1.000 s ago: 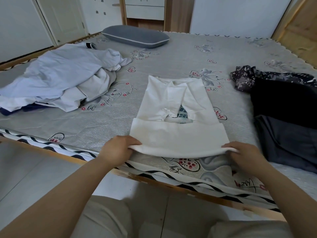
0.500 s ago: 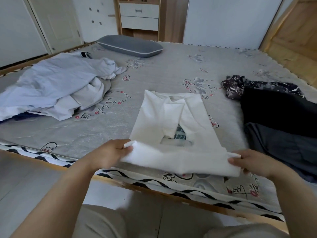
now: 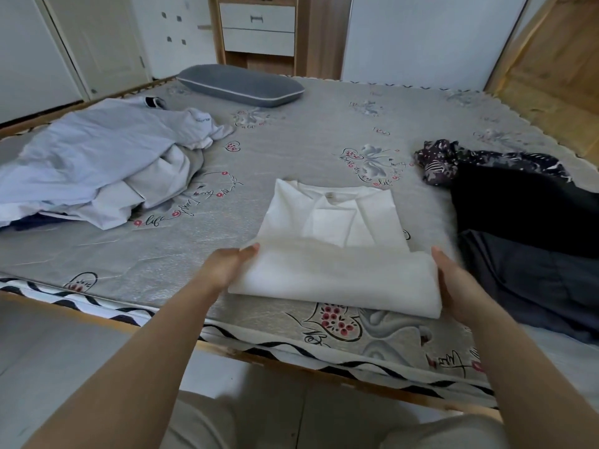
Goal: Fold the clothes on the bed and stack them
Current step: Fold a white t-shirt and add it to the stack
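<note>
Far to your left, a rumpled heap of pale blue and white clothes [image 3: 97, 170] sprawls over the bed [image 3: 291, 150], well apart from your hands, with a dark blue piece peeking out from under its near edge. Behind it, at the head of the bed, a grey pillow [image 3: 240, 85] lies flat.

Now your left hand [image 3: 227, 265]: it's at the left end of the white shirt [image 3: 334, 241], thumb on top of the folded-over hem, the other fingers tucked beneath the cloth, so you're pinching that edge. The shirt sits near the bed's front edge, right in front of you, collar end lying flat on the mattress farther away, the near part doubled over onto itself in a thick fold.

Your right hand [image 3: 453, 283] meets the fold's right end, fingers straight and together, flat against the side of the cloth; the thumb is hidden, so whether it grips underneath I cannot tell.

To the right, just beside the shirt, lie dark clothes [image 3: 531, 254]: a black piece over a charcoal one, and a dark patterned garment [image 3: 453, 160] bunched at their far end.
</note>
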